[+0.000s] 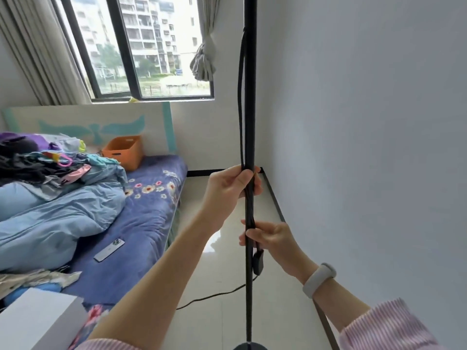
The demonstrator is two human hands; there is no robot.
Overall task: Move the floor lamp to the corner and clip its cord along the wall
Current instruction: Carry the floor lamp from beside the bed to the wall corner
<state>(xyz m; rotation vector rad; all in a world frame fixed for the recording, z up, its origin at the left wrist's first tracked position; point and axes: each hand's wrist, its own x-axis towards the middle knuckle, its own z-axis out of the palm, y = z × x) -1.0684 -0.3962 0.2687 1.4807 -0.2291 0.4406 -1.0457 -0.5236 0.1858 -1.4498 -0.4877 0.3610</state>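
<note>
The black floor lamp pole (250, 97) stands upright in front of me, its round base (250, 346) just showing at the bottom edge. A black cord (240, 102) hangs down along the pole, carries an inline switch (257, 261), then trails left across the floor. My left hand (232, 190) is wrapped around pole and cord at mid-height. Below it, my right hand (267, 238) grips the pole and cord just above the switch. The room corner (261, 169) lies beyond the pole.
A bed (141, 213) with blue bedding, clothes, an orange bin (123, 151) and a phone (109, 250) fills the left. A white box (38, 322) sits at lower left. The white wall (366, 147) with dark baseboard (275, 198) runs along the right. Tiled floor (214, 299) lies between.
</note>
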